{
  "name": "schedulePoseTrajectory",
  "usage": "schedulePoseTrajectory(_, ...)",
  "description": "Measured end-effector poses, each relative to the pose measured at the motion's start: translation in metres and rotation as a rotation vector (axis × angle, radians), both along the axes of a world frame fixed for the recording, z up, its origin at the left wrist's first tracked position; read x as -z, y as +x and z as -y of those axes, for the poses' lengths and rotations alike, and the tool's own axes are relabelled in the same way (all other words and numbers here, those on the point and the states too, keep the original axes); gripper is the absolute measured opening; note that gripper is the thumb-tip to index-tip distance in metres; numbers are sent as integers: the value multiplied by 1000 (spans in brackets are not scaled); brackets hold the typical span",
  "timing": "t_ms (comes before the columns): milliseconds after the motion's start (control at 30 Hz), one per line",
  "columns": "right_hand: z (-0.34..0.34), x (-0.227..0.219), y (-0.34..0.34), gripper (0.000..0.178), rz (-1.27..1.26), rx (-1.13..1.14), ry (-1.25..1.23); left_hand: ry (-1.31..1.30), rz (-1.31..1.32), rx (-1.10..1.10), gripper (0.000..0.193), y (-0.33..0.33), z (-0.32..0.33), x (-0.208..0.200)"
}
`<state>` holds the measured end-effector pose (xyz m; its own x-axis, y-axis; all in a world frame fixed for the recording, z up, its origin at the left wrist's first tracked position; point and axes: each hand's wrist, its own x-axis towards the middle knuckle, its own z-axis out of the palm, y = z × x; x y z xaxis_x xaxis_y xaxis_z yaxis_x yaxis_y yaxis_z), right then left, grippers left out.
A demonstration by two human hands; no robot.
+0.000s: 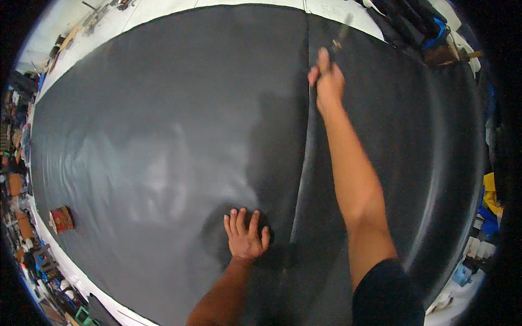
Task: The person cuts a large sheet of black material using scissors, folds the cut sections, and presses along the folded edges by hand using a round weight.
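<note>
A large sheet of dark grey, leather-like material (163,108) is spread over a white surface. My left hand (246,233) lies flat on it near the lower middle, fingers spread and holding nothing. A seam or overlapping edge (303,163) runs lengthwise just right of that hand. My right arm reaches far forward, and my right hand (329,81) is closed beside the far part of this edge. It grips a slim tool (337,45) with a brass-coloured band; its pale far end is blurred, so its kind is unclear.
A small red box or tin (61,219) stands on the sheet at the left. White tabletop (138,16) shows around the sheet. Clutter (49,261) lines the left side. Dark bags or cloths (418,27) lie at the far right, with yellow and blue items (491,198) beyond the right edge.
</note>
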<state>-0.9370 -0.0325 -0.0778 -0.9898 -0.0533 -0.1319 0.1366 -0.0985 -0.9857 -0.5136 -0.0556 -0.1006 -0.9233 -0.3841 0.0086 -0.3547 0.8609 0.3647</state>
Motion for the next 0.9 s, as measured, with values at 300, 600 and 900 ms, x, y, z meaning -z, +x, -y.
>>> schedulePoseTrajectory(300, -312, -36, 562, 69, 328, 204, 852, 39, -46, -11, 49, -5, -15, -3)
schedulePoseTrajectory(600, -330, 6, 691, 68, 161, 190, 1340, -55, -174, 43, 51, 8, -19, 13)
schedulePoseTrajectory(900, -322, 18, 692, 71, -14, 285, 1268, 153, -386, 181, 39, 45, 14, -94)
